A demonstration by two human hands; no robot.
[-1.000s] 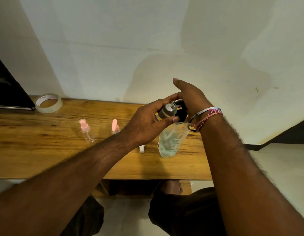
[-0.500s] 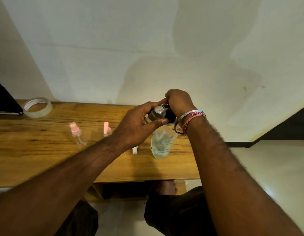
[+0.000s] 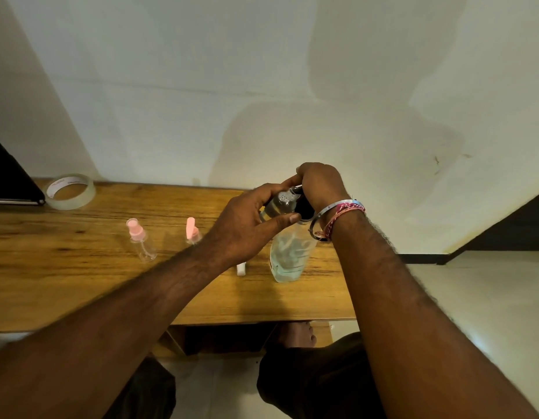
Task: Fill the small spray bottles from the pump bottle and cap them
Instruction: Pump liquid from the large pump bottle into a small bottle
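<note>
Both hands working over wooden bench (image 3: 80, 267): left hand (image 3: 247, 225) gripping small clear spray bottle (image 3: 277, 204), right hand (image 3: 319, 186) curling over black pump head of clear pump bottle (image 3: 289, 255).

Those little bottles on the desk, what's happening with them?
A person is filling one. The left hand holds a small clear spray bottle tilted up to the black pump head of a big pump bottle, and the right hand presses on the pump. Two other small bottles, one with a pink top and another partly behind the arm, stand on the wooden desk beside a tape roll.
</note>
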